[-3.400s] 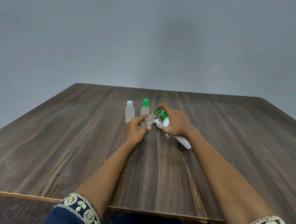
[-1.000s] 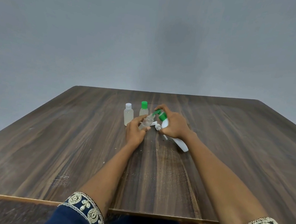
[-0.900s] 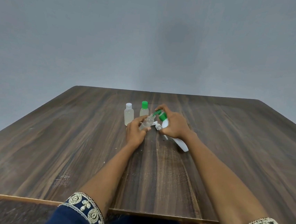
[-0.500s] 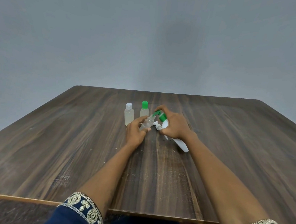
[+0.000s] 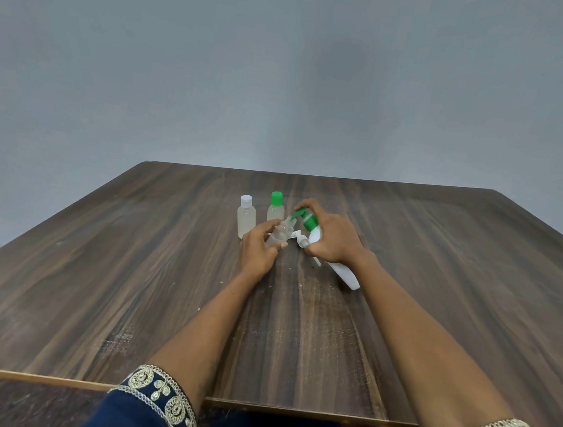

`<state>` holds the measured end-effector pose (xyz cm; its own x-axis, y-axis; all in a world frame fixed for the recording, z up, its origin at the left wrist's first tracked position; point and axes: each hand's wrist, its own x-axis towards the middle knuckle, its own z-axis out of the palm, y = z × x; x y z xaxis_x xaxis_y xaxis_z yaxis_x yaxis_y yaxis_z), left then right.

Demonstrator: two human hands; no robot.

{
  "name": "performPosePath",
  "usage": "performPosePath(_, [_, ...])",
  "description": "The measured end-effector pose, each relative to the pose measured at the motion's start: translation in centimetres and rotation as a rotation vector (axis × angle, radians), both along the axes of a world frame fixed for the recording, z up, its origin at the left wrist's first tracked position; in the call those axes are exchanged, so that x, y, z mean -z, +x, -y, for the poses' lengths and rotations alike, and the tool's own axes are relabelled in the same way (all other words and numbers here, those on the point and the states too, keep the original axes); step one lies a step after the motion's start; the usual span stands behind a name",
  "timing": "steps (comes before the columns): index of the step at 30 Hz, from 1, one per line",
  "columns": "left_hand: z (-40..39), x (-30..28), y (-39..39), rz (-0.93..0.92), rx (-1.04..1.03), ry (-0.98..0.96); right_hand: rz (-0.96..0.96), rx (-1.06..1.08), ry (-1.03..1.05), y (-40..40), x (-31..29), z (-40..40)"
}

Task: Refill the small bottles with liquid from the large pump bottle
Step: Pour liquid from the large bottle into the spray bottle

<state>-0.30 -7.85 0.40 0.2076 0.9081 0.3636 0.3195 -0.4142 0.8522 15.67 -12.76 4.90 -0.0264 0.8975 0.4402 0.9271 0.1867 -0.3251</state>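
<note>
While almost nothing has shifted over the last few seconds, with both hands keeping the same pose midway between the table's [image 5: 94, 281] near and far edges, the filling looks still in progress, not finished. The left hand [image 5: 257, 250] grasps a tilted clear small bottle [image 5: 279, 235], and the right hand [image 5: 334, 240] stays curled around the slanted white large pump bottle [image 5: 345, 271], a finger on its green pump head [image 5: 303, 217] at the small bottle's mouth. Beyond them, toward the far edge, stand a white-capped bottle [image 5: 246, 218] and a green-capped bottle [image 5: 275, 209], both upright, closed and holding pale liquid.

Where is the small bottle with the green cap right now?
The green-capped bottle stands mid-table, between the white-capped bottle and the right hand.
</note>
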Motion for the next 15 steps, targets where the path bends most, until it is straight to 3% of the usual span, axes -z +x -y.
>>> performPosePath(15, [-0.06, -0.23, 0.01, -0.008, -0.008, -0.015, -0.026, -0.022, -0.051, 0.03, -0.25, -0.1])
